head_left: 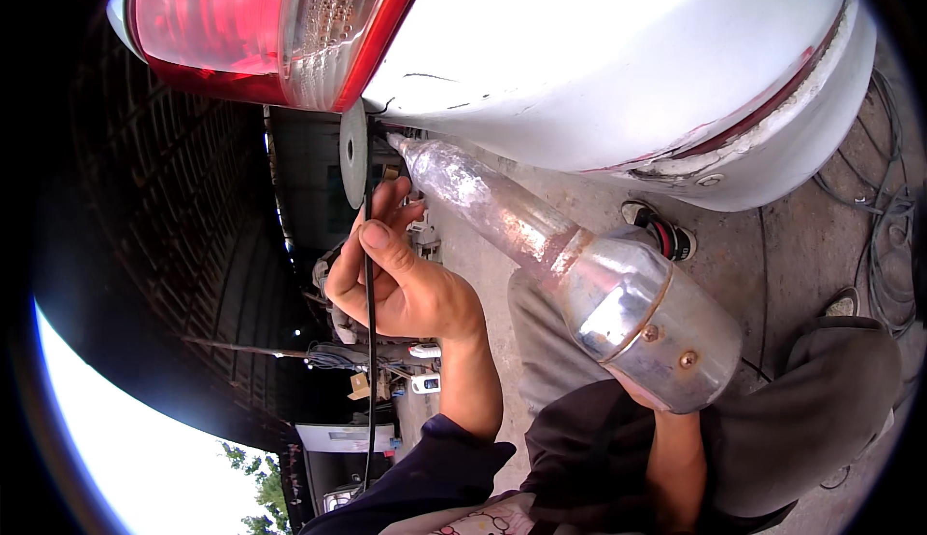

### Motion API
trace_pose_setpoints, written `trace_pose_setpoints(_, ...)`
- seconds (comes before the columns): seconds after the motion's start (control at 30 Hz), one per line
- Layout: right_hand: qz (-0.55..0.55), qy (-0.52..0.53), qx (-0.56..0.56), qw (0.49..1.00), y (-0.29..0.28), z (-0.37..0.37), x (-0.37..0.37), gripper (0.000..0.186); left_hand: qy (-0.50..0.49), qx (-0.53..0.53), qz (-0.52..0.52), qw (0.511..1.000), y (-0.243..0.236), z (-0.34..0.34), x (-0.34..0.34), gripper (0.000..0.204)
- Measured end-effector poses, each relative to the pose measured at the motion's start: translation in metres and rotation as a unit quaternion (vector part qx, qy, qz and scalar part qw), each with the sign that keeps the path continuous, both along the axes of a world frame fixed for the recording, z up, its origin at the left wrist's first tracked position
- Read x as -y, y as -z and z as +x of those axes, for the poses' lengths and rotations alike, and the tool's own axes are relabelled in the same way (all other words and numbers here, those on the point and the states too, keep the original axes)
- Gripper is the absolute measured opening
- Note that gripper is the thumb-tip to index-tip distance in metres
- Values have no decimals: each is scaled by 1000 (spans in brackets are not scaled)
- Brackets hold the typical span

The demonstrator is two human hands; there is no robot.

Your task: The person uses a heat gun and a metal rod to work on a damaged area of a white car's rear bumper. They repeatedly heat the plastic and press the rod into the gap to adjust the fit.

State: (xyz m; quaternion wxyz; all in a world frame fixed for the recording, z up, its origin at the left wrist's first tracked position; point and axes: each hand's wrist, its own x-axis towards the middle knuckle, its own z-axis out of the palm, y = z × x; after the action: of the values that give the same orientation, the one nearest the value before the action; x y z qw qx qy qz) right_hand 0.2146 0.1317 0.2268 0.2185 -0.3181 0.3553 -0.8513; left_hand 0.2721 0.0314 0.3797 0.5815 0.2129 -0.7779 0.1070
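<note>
My left hand (410, 279) pinches a long thin black rod (370, 342) between thumb and fingers. The rod runs upright past a grey round disc (353, 154), its top end near the lower edge of a white car bumper (618, 52). My right hand (645, 392), mostly hidden, is wrapped round the rear of a metal hot-air gun (628, 313). Its tapered, scorched nozzle (463, 183) slants up and left, with the tip close to the rod's top end. Whether tip and rod touch, I cannot tell.
A red and clear tail light (241, 33) is above left. The bumper has a rough, chipped edge (753, 139) at right. A coiled cable (893, 216) lies on the concrete floor. A shoe (666, 231) shows below the bumper. White bottles (425, 383) stand behind my left arm.
</note>
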Motion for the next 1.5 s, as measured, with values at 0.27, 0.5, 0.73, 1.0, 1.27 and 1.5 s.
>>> trace_pose_setpoints(0.27, -20, -29, 65, 997, -8, -4, -3, 27, 6, 22, -15, 1000, 4, -2, 2, 18)
trace_pose_setpoints(0.5, -65, -85, 194, 975, -18, -10, -5, 28, 14, 53, -40, 998, -1, -7, -1, 17)
trace_pose_setpoints(0.73, -79, 17, 74, 994, -14, -20, 4, 29, -24, 75, -36, 996, -5, 1, 2, 15)
trace_pose_setpoints(1.0, -70, 17, 68, 995, -14, -19, 4, 28, -48, 61, -32, 996, -8, 4, -7, 13)
trace_pose_setpoints(1.27, -76, 19, 70, 994, -14, -16, 4, 28, -41, 44, -40, 997, -6, 1, -5, 13)
trace_pose_setpoints(1.5, -80, 13, 77, 994, -15, -16, 6, 27, -43, 38, -38, 998, -6, -4, -6, 14)
